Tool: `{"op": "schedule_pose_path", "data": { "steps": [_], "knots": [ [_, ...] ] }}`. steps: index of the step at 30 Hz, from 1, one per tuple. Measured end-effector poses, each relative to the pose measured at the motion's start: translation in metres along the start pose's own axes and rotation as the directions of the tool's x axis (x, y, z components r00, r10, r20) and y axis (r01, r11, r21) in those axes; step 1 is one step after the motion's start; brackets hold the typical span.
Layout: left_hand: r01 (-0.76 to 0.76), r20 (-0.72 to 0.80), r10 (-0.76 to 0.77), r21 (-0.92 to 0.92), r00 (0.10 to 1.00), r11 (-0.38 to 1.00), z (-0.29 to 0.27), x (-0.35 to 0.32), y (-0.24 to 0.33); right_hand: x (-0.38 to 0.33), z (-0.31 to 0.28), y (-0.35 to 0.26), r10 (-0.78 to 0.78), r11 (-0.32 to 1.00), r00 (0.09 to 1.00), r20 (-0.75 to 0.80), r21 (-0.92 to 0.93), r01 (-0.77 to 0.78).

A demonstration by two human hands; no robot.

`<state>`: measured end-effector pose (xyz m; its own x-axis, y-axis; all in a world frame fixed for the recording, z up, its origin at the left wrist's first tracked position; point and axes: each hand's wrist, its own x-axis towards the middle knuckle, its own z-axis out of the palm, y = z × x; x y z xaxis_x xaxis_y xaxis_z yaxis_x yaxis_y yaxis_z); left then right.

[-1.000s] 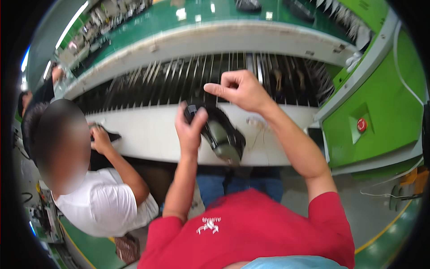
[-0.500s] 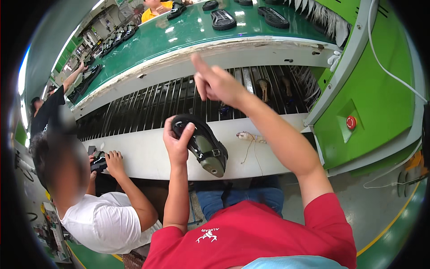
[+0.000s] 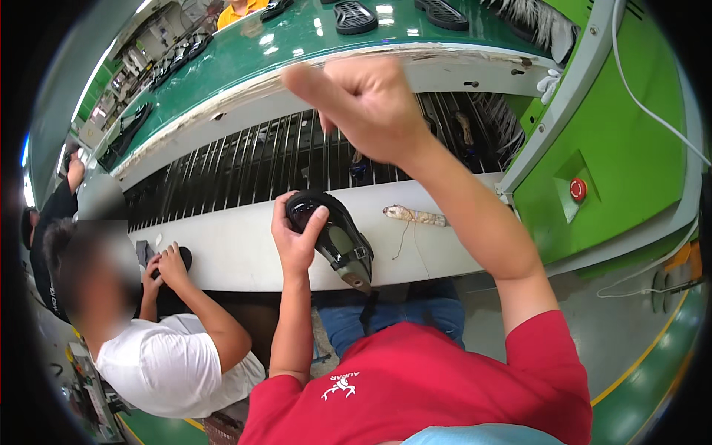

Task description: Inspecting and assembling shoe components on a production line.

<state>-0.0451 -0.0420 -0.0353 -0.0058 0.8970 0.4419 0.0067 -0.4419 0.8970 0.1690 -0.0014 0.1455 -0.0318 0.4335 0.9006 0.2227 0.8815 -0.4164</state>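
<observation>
My left hand [image 3: 297,241] grips a shoe [image 3: 343,248] in black and olive with a small buckled strap. The shoe tilts over the front ledge, its toe pointing down and toward me. High above the dark rollers, my right hand [image 3: 374,107] is apart from the shoe. Its fingers are curled and its thumb sticks out to the left. The inside of that hand is hidden, and nothing shows in it. On the white ledge [image 3: 237,256], right of the shoe, lies a pale wrapped stick [image 3: 415,216] with loose thread trailing from it.
Beyond the ledge runs a roller conveyor [image 3: 245,159] with brushes on it. Shoe soles [image 3: 354,16] lie on the raised green belt [image 3: 297,52]. A green machine housing with a red button [image 3: 578,190] stands at right. A co-worker in white [image 3: 174,363] sits close at left, handling a dark piece.
My right hand has risen and come closer to me, its stretched forefinger no longer showing. The shoe stays in my left hand, nearly still. The co-worker's hands have shifted, and the view has swung slightly.
</observation>
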Motion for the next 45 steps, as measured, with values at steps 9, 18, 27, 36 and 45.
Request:
{"op": "schedule_pose_path", "data": {
  "steps": [9, 18, 27, 36, 45],
  "knots": [
    [0.011, -0.043, -0.028, -0.356, 0.999, 0.935, -0.008, 0.042, 0.056, -0.012, -0.017, 0.029, 0.418, 0.614, 0.61, 0.673, 0.285, -0.736],
    [-0.043, -0.082, 0.019, -0.294, 0.996, 0.955, 0.001, 0.029, 0.047, -0.071, -0.009, 0.026, 0.614, 0.661, 0.606, 0.505, 0.092, -0.745],
    [-0.009, 0.061, 0.012, -0.049, 0.998, 0.999, 0.022, -0.006, 0.02, -0.206, 0.022, -0.005, 0.547, 0.811, 0.777, 0.312, 0.03, -0.584],
    [-0.032, 0.073, 0.031, 0.008, 0.997, 0.999, 0.026, -0.007, 0.019, -0.219, 0.027, -0.004, 0.636, 0.717, 0.728, 0.257, 0.152, -0.68],
    [-0.021, 0.078, 0.022, -0.023, 0.997, 1.0, 0.03, -0.012, 0.023, -0.23, 0.033, -0.003, 0.622, 0.756, 0.766, 0.164, 0.131, -0.642]
  ]
}}
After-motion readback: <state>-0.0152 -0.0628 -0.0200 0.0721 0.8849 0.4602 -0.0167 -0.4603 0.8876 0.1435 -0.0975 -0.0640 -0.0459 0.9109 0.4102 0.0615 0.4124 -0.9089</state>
